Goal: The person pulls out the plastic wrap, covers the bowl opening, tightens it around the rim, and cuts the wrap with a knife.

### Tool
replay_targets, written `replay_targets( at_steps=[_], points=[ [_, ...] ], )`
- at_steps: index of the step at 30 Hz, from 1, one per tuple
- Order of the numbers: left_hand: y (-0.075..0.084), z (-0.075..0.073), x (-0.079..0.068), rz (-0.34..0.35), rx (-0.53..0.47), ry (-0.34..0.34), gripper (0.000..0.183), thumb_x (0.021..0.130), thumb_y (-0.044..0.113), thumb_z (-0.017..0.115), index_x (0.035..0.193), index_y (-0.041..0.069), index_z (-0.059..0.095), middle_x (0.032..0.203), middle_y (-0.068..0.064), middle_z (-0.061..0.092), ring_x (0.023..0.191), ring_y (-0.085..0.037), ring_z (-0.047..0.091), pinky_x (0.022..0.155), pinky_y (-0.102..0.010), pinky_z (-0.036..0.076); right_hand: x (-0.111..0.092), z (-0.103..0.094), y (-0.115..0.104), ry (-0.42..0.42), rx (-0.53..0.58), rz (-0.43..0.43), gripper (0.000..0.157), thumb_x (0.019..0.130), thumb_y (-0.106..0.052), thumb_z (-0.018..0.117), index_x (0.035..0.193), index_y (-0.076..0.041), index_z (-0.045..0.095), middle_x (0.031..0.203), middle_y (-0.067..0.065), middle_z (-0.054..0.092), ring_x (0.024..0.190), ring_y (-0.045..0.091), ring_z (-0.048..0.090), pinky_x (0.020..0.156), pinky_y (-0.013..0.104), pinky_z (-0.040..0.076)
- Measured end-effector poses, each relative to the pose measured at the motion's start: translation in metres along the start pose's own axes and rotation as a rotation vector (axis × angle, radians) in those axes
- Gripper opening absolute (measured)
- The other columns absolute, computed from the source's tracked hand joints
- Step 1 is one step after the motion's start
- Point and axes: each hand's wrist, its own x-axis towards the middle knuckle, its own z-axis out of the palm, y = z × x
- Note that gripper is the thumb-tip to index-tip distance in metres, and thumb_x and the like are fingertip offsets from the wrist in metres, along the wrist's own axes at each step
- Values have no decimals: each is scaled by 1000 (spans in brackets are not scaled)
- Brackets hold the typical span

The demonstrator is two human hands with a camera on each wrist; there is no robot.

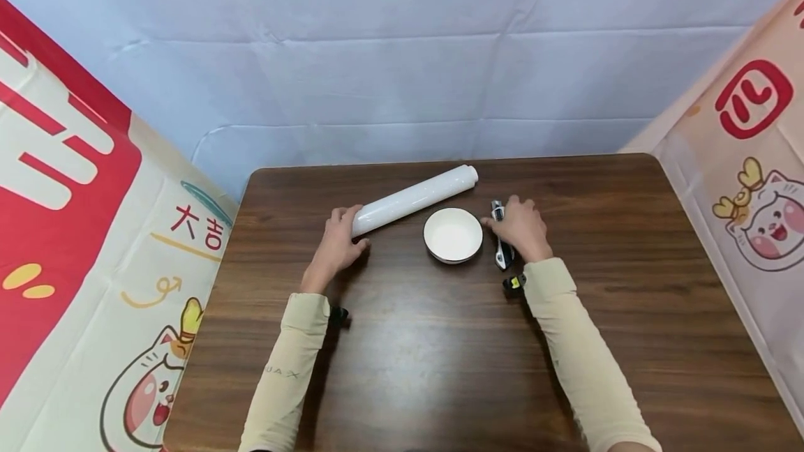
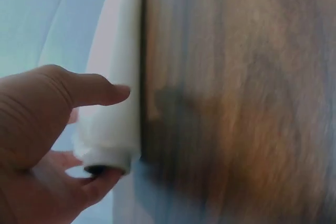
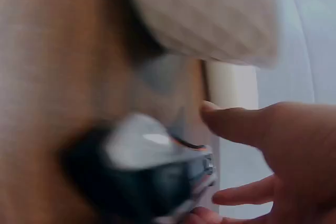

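A white roll of plastic film lies slantwise near the table's back edge. My left hand is at its near left end. In the left wrist view the thumb stretches across the roll, and a finger reaches the hollow core end. My right hand hovers over a long black-and-silver tool, fingers apart on either side of it. The same tool is blurred in the right wrist view, below the spread thumb. Between the hands stands a white bowl with a dark rim.
All of these stand on a dark brown wooden table with rounded corners. A pale cloth hangs behind the back edge. Printed cartoon sheets flank the left and right sides.
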Motion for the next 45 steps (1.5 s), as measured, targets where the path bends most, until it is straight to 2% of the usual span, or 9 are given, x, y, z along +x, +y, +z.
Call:
replay_targets(
  at_steps=[5,10,24,31,33,35,38,41,45],
  points=[
    [4,3,2,-13,86,64,57,102,19,70,153,18,45,148,-26,43,126,-48,51,99,-59,54,-16,11,5,38,-8,42,53,95,-42,73,113,6,59,95,26,65,80,43,66,62,51,53],
    [1,0,0,-30,84,68,54,101,20,71,150,18,48,148,-24,44,124,-46,53,96,-58,55,-21,3,20,63,40,48,38,92,-33,73,104,1,61,89,21,66,71,35,64,55,41,47],
    [-3,3,-6,-60,-11,69,54,102,21,71,150,21,48,155,-21,38,135,-45,43,105,-58,51,-34,-34,77,33,6,67,43,93,-34,77,112,4,68,90,23,69,66,30,63,49,35,45],
    [-3,0,-5,-62,-14,59,56,101,21,71,152,19,47,155,-22,39,134,-45,47,106,-59,50,-34,-40,79,34,10,89,47,95,-39,75,110,5,66,85,21,68,63,30,61,48,38,45],
    [-3,0,-4,-62,-17,60,56,101,21,71,152,19,47,154,-22,40,133,-45,49,106,-59,49,-33,-44,71,60,0,91,53,97,-44,72,112,6,64,89,24,67,67,36,62,54,47,48],
    [-3,0,-3,-59,-20,57,56,101,21,71,152,19,47,154,-22,40,132,-45,50,107,-59,49,-29,-50,60,87,-5,63,63,98,-49,69,124,7,62,102,31,67,76,45,65,61,57,52],
    [-3,0,-2,-56,-31,52,57,101,22,72,152,20,47,154,-22,41,132,-45,50,107,-60,49,-14,-59,38,77,42,-35,74,101,-53,63,144,7,52,120,33,64,96,49,65,80,64,52],
    [-5,-1,-2,-45,-42,48,60,101,22,72,155,21,47,155,-22,41,133,-46,49,108,-61,48,10,-57,18,-3,147,-147,74,103,-51,62,151,3,48,130,29,64,113,43,64,94,59,53],
    [-7,2,-4,-38,-60,39,64,103,27,70,160,28,42,158,-24,37,137,-48,45,110,-63,47,44,-40,4,-125,296,-187,72,103,-49,63,154,0,45,144,26,59,134,40,57,111,56,49]
  ],
)
